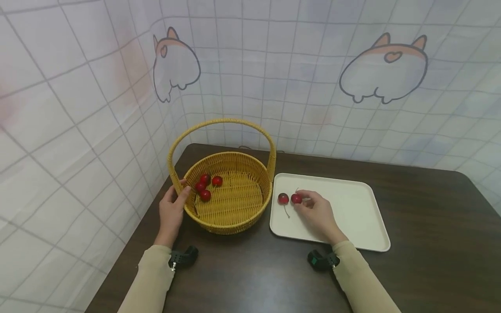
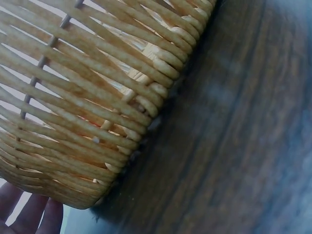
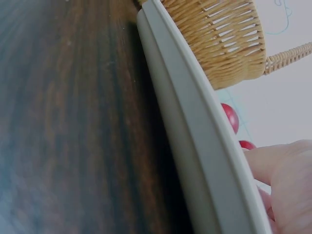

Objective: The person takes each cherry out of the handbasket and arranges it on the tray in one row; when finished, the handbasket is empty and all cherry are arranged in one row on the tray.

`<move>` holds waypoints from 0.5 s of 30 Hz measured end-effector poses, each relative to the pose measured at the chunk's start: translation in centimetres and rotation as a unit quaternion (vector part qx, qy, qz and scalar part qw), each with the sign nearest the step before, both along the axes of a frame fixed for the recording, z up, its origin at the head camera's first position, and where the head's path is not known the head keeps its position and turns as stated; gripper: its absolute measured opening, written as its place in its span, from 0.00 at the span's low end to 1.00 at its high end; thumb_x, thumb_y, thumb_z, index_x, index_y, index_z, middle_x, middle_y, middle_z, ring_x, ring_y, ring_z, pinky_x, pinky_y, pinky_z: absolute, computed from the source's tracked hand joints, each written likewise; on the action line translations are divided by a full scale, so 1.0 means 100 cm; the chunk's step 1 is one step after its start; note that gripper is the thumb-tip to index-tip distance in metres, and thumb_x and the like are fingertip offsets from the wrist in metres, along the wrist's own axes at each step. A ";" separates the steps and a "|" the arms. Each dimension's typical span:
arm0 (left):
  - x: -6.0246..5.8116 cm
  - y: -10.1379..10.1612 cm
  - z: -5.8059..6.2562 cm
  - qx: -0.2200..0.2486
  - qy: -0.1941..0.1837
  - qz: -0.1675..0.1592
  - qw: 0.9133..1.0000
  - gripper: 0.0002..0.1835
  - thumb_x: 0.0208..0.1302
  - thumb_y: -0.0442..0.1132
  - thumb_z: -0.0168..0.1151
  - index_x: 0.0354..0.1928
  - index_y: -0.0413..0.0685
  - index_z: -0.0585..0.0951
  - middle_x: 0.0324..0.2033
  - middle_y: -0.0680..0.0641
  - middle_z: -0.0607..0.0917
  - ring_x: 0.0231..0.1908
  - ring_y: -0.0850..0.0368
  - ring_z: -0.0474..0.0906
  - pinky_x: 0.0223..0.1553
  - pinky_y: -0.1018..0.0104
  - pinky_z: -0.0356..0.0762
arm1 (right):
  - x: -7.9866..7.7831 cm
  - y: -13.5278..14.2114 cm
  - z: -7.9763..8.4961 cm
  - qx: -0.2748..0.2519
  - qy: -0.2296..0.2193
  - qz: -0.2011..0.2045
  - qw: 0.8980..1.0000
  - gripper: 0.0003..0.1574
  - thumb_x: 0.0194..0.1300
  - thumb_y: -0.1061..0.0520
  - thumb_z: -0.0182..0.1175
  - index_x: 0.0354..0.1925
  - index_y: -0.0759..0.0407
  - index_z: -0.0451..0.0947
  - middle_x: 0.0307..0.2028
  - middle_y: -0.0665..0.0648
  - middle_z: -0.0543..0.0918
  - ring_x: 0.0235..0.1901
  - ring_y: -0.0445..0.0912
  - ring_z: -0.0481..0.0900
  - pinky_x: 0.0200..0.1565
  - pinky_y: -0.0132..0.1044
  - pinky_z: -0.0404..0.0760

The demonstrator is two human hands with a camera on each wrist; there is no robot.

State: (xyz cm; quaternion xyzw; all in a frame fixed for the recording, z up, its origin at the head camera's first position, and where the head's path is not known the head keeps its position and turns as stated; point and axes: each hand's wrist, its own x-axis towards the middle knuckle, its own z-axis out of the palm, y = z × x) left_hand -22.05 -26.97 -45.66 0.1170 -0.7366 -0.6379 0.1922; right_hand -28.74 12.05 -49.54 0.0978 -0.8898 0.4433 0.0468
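A yellow wicker basket (image 1: 231, 227) with a tall arched handle stands on the left, and several red cherries (image 1: 205, 195) lie in its left part. My left hand (image 1: 172, 209) grips the basket's left rim by the foot of the handle, thumb on the inner side; its fingertips (image 2: 30, 214) show against the outer weave in the left wrist view. Over the left part of a white tray (image 1: 348, 208), my right hand (image 1: 318, 214) pinches a red cherry (image 1: 296, 198) between thumb and fingers. Just left of it, a second cherry (image 1: 283, 199) with its stem lies on the tray.
Basket and tray stand close side by side on a dark wooden table (image 1: 254, 269). A grid-patterned cloth (image 1: 305, 87) hangs behind the table and along its left side. Each wrist wears a black band (image 1: 184, 257).
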 end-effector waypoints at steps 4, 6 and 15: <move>0.000 0.001 -0.002 0.005 0.001 0.003 1.000 0.24 0.69 0.47 0.60 0.63 0.46 0.75 0.61 0.44 0.77 0.58 0.54 0.71 0.57 0.58 0.70 | 0.000 -0.001 -0.001 0.002 0.004 -0.002 1.000 0.23 0.62 0.57 0.67 0.56 0.54 0.78 0.47 0.56 0.84 0.41 0.48 0.80 0.41 0.39 0.74; -0.003 -0.002 -0.008 0.007 -0.002 0.006 1.000 0.24 0.69 0.49 0.60 0.63 0.48 0.75 0.60 0.46 0.77 0.57 0.56 0.71 0.55 0.62 0.70 | 0.000 -0.001 -0.001 0.008 0.002 -0.005 1.000 0.24 0.62 0.57 0.67 0.56 0.54 0.78 0.46 0.56 0.84 0.41 0.48 0.80 0.41 0.38 0.74; -0.016 -0.007 -0.032 0.012 0.056 0.028 0.998 0.24 0.66 0.54 0.63 0.59 0.50 0.79 0.56 0.47 0.80 0.52 0.60 0.74 0.49 0.72 0.72 | 0.001 -0.002 0.000 0.014 -0.001 -0.011 1.000 0.23 0.60 0.58 0.68 0.55 0.54 0.80 0.42 0.56 0.85 0.40 0.48 0.81 0.40 0.39 0.74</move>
